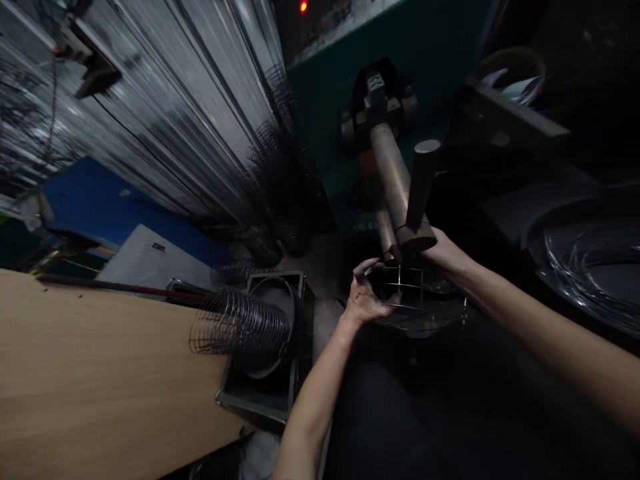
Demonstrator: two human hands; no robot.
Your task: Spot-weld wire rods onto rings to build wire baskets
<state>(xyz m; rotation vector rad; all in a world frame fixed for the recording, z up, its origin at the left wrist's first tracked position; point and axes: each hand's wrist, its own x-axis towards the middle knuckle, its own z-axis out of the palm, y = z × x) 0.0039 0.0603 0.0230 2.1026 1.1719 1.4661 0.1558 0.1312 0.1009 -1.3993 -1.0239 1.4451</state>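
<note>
Left hand [367, 299] pinches the wire [406, 287] — it spans sideways to the right hand [443, 252], whose fingers hide behind the shaft [395, 180].

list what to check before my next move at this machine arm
1. Left hand grips wire piece: ok, curled round its near edge.
2. Right hand grip: cannot tell, half hidden behind the arm's end.
3. Wire piece sits below machine arm: ok.
4. Hands apart from the arm's tip: not ok, both right beside it.
5. Red lamp lit: ok.
6. Stack of wire rings lies left of the hands, apart: ok.
</note>
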